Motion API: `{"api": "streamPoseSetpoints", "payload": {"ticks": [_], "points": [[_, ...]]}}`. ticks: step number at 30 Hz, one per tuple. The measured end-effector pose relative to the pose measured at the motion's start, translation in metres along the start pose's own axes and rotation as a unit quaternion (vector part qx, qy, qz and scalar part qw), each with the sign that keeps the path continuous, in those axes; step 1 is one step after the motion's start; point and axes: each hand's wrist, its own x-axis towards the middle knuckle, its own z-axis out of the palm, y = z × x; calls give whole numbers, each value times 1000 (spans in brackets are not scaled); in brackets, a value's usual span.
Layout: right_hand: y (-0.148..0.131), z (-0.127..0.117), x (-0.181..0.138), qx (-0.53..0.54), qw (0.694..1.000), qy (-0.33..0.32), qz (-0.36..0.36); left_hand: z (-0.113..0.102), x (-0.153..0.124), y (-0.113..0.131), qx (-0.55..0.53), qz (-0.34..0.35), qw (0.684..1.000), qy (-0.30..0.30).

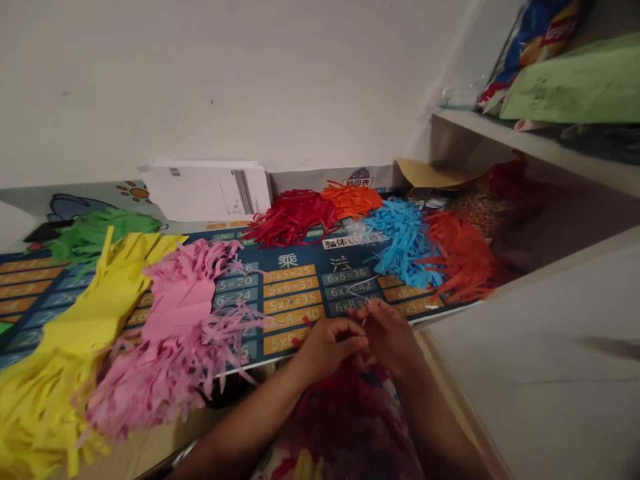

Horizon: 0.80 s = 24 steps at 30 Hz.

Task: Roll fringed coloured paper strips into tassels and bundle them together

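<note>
My left hand (333, 347) and my right hand (391, 333) are close together at the table's front edge, fingers closed. A thin white string (356, 291) rises in a loose curve from the fingertips of my right hand. What my left fingers pinch is hidden. Dark red fringed paper (340, 390) lies below the hands on my lap, its folds in shadow. Left of my hands, a pink fringed paper strip (175, 300) overlaps the table edge, beside a long yellow fringed strip (95, 313).
Along the back lie fringed bunches: green (107, 230), red (295, 217), orange (353, 200), blue (403, 243) and orange-red (460, 257). White cards (205, 193) lean on the wall. A multiplication-chart mat (293, 287) covers the table. A white shelf (540, 150) stands at right.
</note>
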Motion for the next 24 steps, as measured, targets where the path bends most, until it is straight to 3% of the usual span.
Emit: {"api": "streamPoseSetpoints", "payload": {"ticks": [2,5,8,12,17,19,21,24], "points": [[-17,-8,8,162,985,-20,54,-5,-10,-3,98,-3,995,-1],[-50,-35,27,278,960,-9,30,-16,-28,-8,150,-42,988,-6],[-75,-54,42,287,958,13,-6,-23,-41,-14,170,-77,982,-26],[-85,-55,49,271,962,13,-42,-26,-49,-22,229,-98,968,-40],[-90,-49,47,216,974,-13,-69,-30,-55,-24,299,-109,945,-77],[-88,-44,43,166,981,7,-96,-34,-57,-18,310,-75,944,-80],[-78,-34,35,88,985,52,-137,-38,-59,-8,283,1,958,-43],[-52,-11,13,-99,964,131,-210,-39,-57,7,144,73,983,92]]}}
